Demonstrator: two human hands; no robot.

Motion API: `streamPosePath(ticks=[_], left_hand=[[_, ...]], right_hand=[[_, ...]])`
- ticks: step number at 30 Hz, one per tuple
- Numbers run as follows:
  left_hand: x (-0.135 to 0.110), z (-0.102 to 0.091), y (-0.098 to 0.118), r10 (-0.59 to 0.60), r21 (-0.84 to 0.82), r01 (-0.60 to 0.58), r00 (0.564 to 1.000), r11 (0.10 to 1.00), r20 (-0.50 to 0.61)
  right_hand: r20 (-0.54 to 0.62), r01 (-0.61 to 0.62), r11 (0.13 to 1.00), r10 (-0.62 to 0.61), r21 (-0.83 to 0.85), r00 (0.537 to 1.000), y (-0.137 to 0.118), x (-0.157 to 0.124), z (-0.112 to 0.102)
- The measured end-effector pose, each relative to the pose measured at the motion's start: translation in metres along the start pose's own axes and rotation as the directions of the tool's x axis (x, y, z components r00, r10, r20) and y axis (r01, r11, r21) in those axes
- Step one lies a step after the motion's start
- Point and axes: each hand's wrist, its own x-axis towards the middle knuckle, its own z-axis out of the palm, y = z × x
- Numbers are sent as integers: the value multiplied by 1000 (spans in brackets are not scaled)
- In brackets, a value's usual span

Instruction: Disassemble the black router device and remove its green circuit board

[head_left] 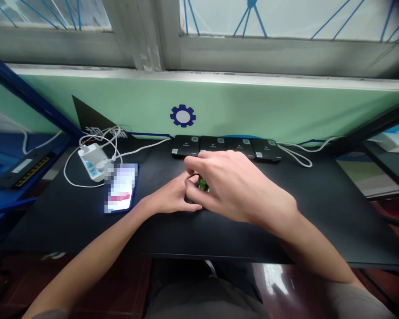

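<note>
**Two hands meeting on one small green piece**

Head view. Shows a small green piece (202,185) held just above the middle of a black table (319,212), enclosed by the fingers of both hands.
- Sits directly beneath the curled fingers of the right hand (232,190), which arches over from the right and pinches it.
- Touches the fingertips of the left hand (173,197), reaching in from the left and below; whether that hand grips or only steadies cannot be told.
- Mostly hidden by fingers, so no long axis to be read.
- Neither hand nearer: both in contact.

Writing and marks:
- Near the left hand, to its left: a phone (120,188), screen lit but blurred, nothing legible.
- Beyond the phone: a white power strip (93,161) with looping white cables (133,151).
- Behind the hands, along the wall: a row of four black boxes (242,146), each bearing small white labels too fine to read.
- On the green wall panel (252,110): a blue gear symbol (182,116), no words beside it.
- Left of the gear symbol: a black triangle (86,117) with white marks half covered by the cables, illegible.
</note>
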Motion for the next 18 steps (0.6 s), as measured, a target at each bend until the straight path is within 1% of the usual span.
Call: streamPosePath(ticks=[3,7,12,18], left_hand=[[-1,-2,-1,12,20,-12,999,1000,35],[-3,-2,-4,5,62,-8,999,998,35],[-5,1,-7,-1,82,1,1000,997,-3],[-4,0,-6,5,48,-5,1000,999,-7]], right_hand=[[-4,-30,998,30,-62,1000,0,2,3],[-6,-60,990,60,-126,998,4,3,5],[13,-50,995,51,-82,999,6,2,5],[-11,-24,999,24,-38,1000,9,-2,6]])
